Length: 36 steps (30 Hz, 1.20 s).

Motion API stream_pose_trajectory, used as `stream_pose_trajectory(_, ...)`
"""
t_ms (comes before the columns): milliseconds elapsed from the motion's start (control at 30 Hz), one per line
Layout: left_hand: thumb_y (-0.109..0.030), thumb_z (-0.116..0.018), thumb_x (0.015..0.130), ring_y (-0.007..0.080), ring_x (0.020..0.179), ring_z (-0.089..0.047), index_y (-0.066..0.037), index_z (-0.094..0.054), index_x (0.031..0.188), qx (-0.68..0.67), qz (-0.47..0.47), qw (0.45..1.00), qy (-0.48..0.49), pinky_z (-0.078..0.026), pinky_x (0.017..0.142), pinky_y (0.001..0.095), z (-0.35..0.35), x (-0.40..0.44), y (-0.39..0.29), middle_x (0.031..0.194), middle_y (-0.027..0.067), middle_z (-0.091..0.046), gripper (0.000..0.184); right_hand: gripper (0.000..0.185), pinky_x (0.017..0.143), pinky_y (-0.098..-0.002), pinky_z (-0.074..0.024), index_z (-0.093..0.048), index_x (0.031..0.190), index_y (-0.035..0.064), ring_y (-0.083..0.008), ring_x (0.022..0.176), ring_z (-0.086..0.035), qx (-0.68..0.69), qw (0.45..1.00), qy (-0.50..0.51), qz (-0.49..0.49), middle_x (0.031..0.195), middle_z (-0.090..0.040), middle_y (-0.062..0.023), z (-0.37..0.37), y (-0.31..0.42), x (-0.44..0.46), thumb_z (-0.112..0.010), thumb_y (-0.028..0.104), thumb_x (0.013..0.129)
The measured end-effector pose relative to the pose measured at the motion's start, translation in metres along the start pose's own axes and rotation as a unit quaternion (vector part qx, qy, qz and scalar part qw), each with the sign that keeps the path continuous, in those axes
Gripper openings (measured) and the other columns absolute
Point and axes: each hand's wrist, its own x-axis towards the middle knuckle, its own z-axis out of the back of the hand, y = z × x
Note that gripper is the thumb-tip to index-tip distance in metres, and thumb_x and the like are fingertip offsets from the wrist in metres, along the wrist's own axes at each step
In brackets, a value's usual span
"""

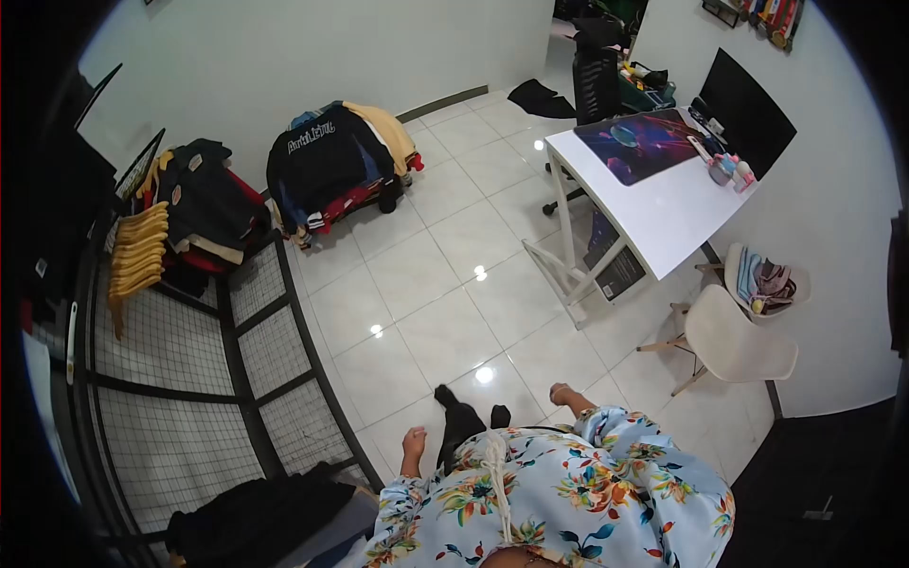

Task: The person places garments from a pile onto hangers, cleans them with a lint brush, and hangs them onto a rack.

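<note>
My left hand (pixel 414 441) hangs beside my dark trouser leg, with its fingers loosely bent and nothing seen in it. Over the tiles on the other side is my right hand (pixel 569 394), fingers relaxed and free of any object. Both hands come out of the sleeves of a pale blue flowered top (pixel 559 492). A dark-covered foot (pixel 444 395) is stretched forward on the floor between them. Closest to my left hand is the black mesh rack (pixel 301 374); neither hand touches it.
Clothes (pixel 331 156) are heaped by the far wall. Yellow hangers (pixel 140 251) and a dark shirt (pixel 204 194) hang on the rack, with dark cloth (pixel 265 516) at its near end. A white desk (pixel 668 222), an office chair (pixel 597 80) and a cream chair (pixel 734 331) stand right.
</note>
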Motion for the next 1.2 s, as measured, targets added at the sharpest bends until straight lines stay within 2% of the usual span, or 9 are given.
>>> stream_pose_trajectory(133, -0.028, -0.048, 0.079, 0.0198, 0.071, -0.061, -0.007, -0.062, 0.082, 0.028, 0.146, 0.984, 0.102, -0.047, 0.067, 0.0314, -0.008, 0.002, 0.025, 0.072, 0.0072, -0.063, 0.025, 0.024, 0.081, -0.0367, -0.0458, -0.065, 0.086, 0.0042, -0.0315, 0.094, -0.057, -0.019, 0.999, -0.027, 0.033, 0.098, -0.060, -0.0181, 0.021, 0.011, -0.003, -0.051, 0.017, 0.071)
stream_pose_trajectory(200, -0.029, -0.048, 0.080, 0.0194, 0.072, -0.059, -0.006, -0.061, 0.084, 0.090, 0.034, 0.980, 0.175, -0.047, 0.065, 0.0322, 0.014, 0.005, 0.020, 0.077, 0.0069, -0.063, 0.027, 0.024, 0.081, -0.0368, -0.0458, -0.065, 0.085, 0.0034, -0.0320, 0.094, -0.057, -0.008, 0.997, -0.029, 0.069, 0.099, -0.059, -0.0182, 0.039, 0.041, 0.015, -0.051, 0.017, 0.070)
stream_pose_trajectory(600, -0.029, -0.046, 0.079, 0.0242, 0.085, -0.058, -0.008, -0.060, 0.090, 0.118, 0.024, 0.982, 0.148, -0.047, 0.070, 0.0310, 0.077, 0.178, -0.033, 0.095, 0.0111, -0.060, 0.027, 0.018, 0.074, -0.0368, -0.0479, -0.066, 0.079, 0.0084, -0.0292, 0.082, -0.060, 0.000, 0.991, -0.128, 0.035, 0.088, -0.063, -0.0140, 0.215, 0.110, 0.142, -0.060, 0.019, 0.065)
stream_pose_trajectory(667, -0.027, -0.049, 0.078, 0.0245, 0.086, -0.058, -0.008, -0.060, 0.094, 0.405, -0.114, 0.885, 0.199, -0.046, 0.073, 0.0310, 0.117, 0.224, -0.071, 0.095, 0.0105, -0.060, 0.028, 0.019, 0.073, -0.0368, -0.0482, -0.065, 0.077, 0.0087, -0.0288, 0.081, -0.060, 0.059, 0.980, -0.189, 0.014, 0.088, -0.063, -0.0132, 0.232, 0.125, 0.157, -0.063, 0.022, 0.064)
stream_pose_trajectory(733, -0.025, -0.053, 0.075, 0.0240, 0.082, -0.059, -0.008, -0.061, 0.094, 0.189, 0.001, 0.980, 0.065, -0.047, 0.072, 0.0328, 0.140, 0.246, -0.108, 0.091, 0.0098, -0.062, 0.027, 0.020, 0.072, -0.0369, -0.0485, -0.065, 0.077, 0.0087, -0.0287, 0.080, -0.060, -0.017, 0.986, -0.147, 0.082, 0.087, -0.063, -0.0128, 0.245, 0.136, 0.167, -0.063, 0.024, 0.064)
stream_pose_trajectory(900, -0.022, -0.057, 0.074, 0.0194, 0.072, -0.059, -0.006, -0.060, 0.091, -0.022, 0.040, 0.999, -0.023, -0.047, 0.066, 0.0302, 0.155, 0.308, -0.184, 0.081, 0.0108, -0.063, 0.024, 0.025, 0.068, -0.0366, -0.0500, -0.064, 0.078, 0.0026, -0.0265, 0.080, -0.062, -0.282, 0.926, -0.007, 0.250, 0.086, -0.063, -0.0144, 0.245, 0.093, 0.221, -0.060, 0.025, 0.069)
stream_pose_trajectory(967, -0.022, -0.058, 0.074, 0.0173, 0.069, -0.058, -0.005, -0.060, 0.090, -0.113, 0.054, 0.992, -0.029, -0.047, 0.064, 0.0289, 0.149, 0.336, -0.201, 0.078, 0.0103, -0.063, 0.024, 0.021, 0.063, -0.0349, -0.0508, -0.062, 0.085, 0.0044, -0.0245, 0.073, -0.062, -0.109, 0.967, 0.007, 0.230, 0.080, -0.064, -0.0105, 0.288, 0.115, 0.312, -0.061, 0.022, 0.073)
stream_pose_trajectory(1033, -0.023, -0.058, 0.076, 0.0144, 0.067, -0.057, -0.001, -0.059, 0.091, -0.179, 0.117, 0.976, 0.033, -0.047, 0.061, 0.0268, 0.137, 0.376, -0.197, 0.078, 0.0086, -0.062, 0.027, 0.019, 0.061, -0.0343, -0.0508, -0.064, 0.075, 0.0012, -0.0213, 0.066, -0.064, 0.118, 0.992, 0.029, -0.018, 0.074, -0.064, -0.0124, 0.335, 0.155, 0.288, -0.060, 0.019, 0.069)
stream_pose_trajectory(1200, -0.024, -0.057, 0.076, 0.0154, 0.068, -0.057, -0.001, -0.060, 0.091, -0.097, 0.098, 0.985, 0.108, -0.047, 0.061, 0.0280, 0.123, 0.452, -0.240, 0.079, 0.0092, -0.062, 0.027, 0.018, 0.063, -0.0342, -0.0512, -0.065, 0.075, 0.0017, -0.0205, 0.066, -0.064, 0.146, 0.989, 0.022, -0.022, 0.075, -0.065, -0.0125, 0.456, 0.211, 0.301, -0.059, 0.018, 0.069)
